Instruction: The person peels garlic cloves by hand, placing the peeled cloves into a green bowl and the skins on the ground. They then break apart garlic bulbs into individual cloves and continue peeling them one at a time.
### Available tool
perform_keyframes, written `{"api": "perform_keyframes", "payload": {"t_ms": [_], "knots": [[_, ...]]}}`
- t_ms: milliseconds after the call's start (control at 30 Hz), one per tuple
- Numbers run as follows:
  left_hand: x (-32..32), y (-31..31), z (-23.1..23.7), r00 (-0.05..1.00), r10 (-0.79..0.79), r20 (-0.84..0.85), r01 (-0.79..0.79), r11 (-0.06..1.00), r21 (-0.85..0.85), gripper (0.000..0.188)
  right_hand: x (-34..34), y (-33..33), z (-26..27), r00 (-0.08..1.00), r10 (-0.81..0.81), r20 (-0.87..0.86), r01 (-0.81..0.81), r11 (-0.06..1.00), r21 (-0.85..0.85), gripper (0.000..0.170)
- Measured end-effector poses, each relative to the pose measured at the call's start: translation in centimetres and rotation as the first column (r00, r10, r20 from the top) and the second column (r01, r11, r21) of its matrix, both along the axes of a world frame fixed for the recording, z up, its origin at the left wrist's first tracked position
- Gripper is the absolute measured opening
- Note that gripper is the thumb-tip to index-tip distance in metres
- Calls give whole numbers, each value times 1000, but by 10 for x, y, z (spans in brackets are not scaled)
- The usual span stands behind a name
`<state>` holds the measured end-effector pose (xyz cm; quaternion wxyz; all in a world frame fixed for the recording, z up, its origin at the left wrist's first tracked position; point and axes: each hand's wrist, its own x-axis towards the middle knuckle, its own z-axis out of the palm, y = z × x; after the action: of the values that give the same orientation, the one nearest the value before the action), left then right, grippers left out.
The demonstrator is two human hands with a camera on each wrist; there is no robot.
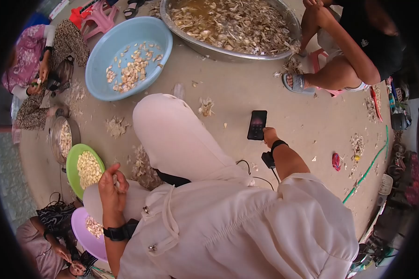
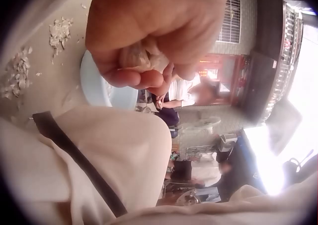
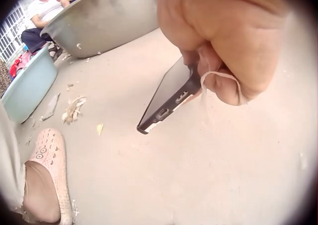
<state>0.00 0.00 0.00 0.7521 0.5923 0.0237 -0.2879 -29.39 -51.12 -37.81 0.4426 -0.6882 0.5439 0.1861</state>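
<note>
Two bare hands show in the head view: the right hand (image 1: 270, 136) pinches one end of a black, rectangular phone (image 1: 257, 124) above the beige floor (image 1: 284, 107), and the left hand (image 1: 114, 193) is raised near the green plastic bowl (image 1: 71, 162) of pale cloves, its fingers bent. Beyond the knee is the light-blue plastic basin (image 1: 102, 51).

In the left wrist view, the grip is nearly closed around a small, pale, shiny thing (image 2: 136, 59), perhaps a clove; I cannot tell surely.

In the right wrist view, the grip is narrow on the phone, which is tilted; a thin whitish strip (image 3: 213, 73) hangs at the fingers. The present step seems to be handling the phone; the next move calls for a firm pinch.
</note>
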Motion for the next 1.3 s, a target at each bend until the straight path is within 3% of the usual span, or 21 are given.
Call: {"api": "perform_keyframes", "payload": {"t_ms": [33, 67, 100, 133, 200, 233, 267, 300, 333, 367, 467, 500, 533, 567, 600, 633, 700, 767, 900, 1067, 1300], "knots": [[0, 0, 7, 1000, 11, 7, -11, 1000, 18, 36, -7, 3, -13, 999, 36, 37, -34, 998, -51, 30], [1, 1, 13, 1000, 22, 14, -22, 999, 34, 36, -16, -8, -19, 973, 218, 74, -195, 950, -242, 27], [-2, -13, -3, 1000, 22, -6, -22, 1000, 15, 36, -26, -20, -27, 923, 382, 49, -321, 832, -452, 25], [2, -14, -4, 1000, 20, 2, -20, 1000, 10, 36, -26, -27, -28, 772, 634, -56, -469, 506, -724, 23], [3, -11, 1, 1000, 6, 8, -6, 1000, 25, 36, -25, -13, -22, 892, 451, -24, -391, 745, -540, 21], [2, -11, 3, 1000, -3, 8, 3, 999, 32, 36, -5, -1, 23, 995, -42, -95, 42, 999, -7, 22], [2, -13, 2, 1000, -11, 17, 10, 1000, 25, 36, 5, 3, 53, 943, -312, -112, 321, 944, 74, 26], [3, -14, 2, 1000, -14, 10, 14, 999, 30, 36, 6, 0, 58, 954, 118, -276, -158, 979, -128, 25], [3, -12, 1, 1000, -18, 2, 18, 999, 36, 36, 3, -2, 59, 737, 465, -491, -620, 754, -218, 25], [3, -11, 1, 1000, -21, -4, 21, 999, 42, 36, 2, -4, 59, 355, 628, -693, -927, 331, -175, 25], [5, -11, 1, 1000, 6, -12, -6, 999, 49, 38, -19, -34, 32, 340, 657, -672, -940, 244, -237, 21], [5, -9, 0, 1000, -7, -15, 7, 999, 39, 38, -22, -40, 25, 695, 554, -458, -717, 575, -393, 20], [6, -8, -1, 1000, -18, -13, 18, 1000, 24, 38, -12, -37, 49, 934, 266, -236, -341, 859, -381, 20], [7, -7, -2, 1000, -27, -9, 27, 1000, 7, 38, 3, -27, 85, 990, -136, -48, 117, 951, -287, 21], [7, -6, -3, 999, -31, -12, 31, 1000, 2, 39, 20, -21, 114, 915, -384, 121, 400, 901, -166, 21], [8, -6, -2, 999, -33, -11, 33, 999, -5, 39, 41, -15, 144, 815, -518, 259, 541, 841, -21, 22], [11, -4, -2, 1000, -27, -7, 27, 999, -26, 39, 79, -16, 186, 718, -535, 445, 460, 845, 274, 23], [13, -3, -2, 1000, -9, -9, 8, 998, -62, 38, 124, -9, 225, 582, -488, 650, 218, 864, 453, 23], [19, 2, 11, 999, -30, 19, 33, 979, -199, 39, 221, 74, 366, 421, -262, 868, -355, 833, 424, 16], [31, 8, 47, 995, -25, 98, 61, 919, -389, 46, 288, 203, 483, 241, -77, 968, -851, 463, 249, 18], [59, 24, 84, 986, 81, 144, 22, 799, -600, 49, 346, 329, 498, 333, -113, 936, -936, 77, 343, 26]]}}
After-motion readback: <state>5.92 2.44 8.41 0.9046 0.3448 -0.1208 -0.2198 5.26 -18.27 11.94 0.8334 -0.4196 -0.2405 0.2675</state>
